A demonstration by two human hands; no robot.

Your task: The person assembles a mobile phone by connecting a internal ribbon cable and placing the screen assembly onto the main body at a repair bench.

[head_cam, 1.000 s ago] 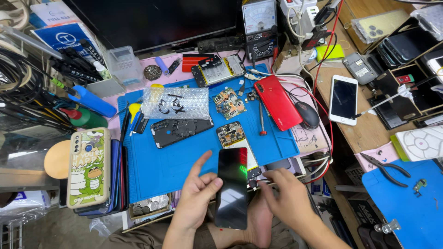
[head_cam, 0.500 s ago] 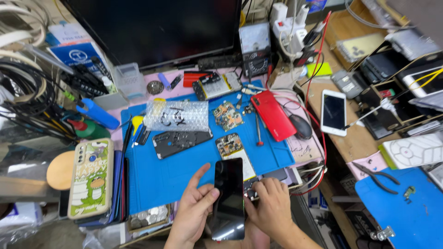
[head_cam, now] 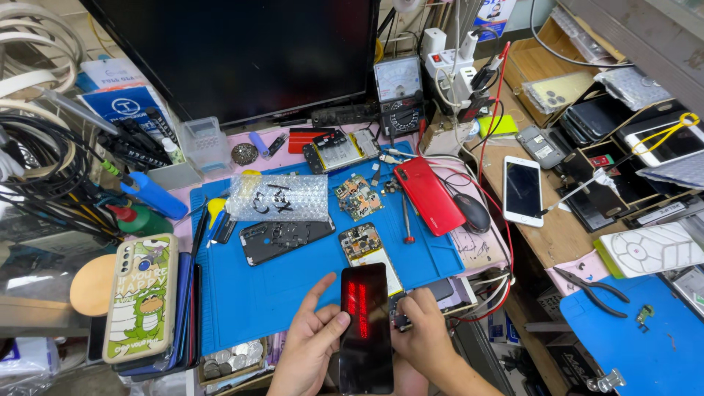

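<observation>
Below the clear bubble-wrap pouch (head_cam: 277, 197), left hand (head_cam: 312, 345) and right hand (head_cam: 422, 339) fingers clasp a black phone screen (head_cam: 365, 330).

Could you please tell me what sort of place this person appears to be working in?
Most likely a phone repair bench. Bare circuit boards and an opened phone lie on a blue work mat, a dial meter stands behind, and both hands, left hand and right hand, hold a dark phone screen.

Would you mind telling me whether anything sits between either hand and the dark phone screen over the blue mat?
Nothing visible does. The left hand already grips the dark phone screen at its left edge, and the right hand touches its right side.
</observation>
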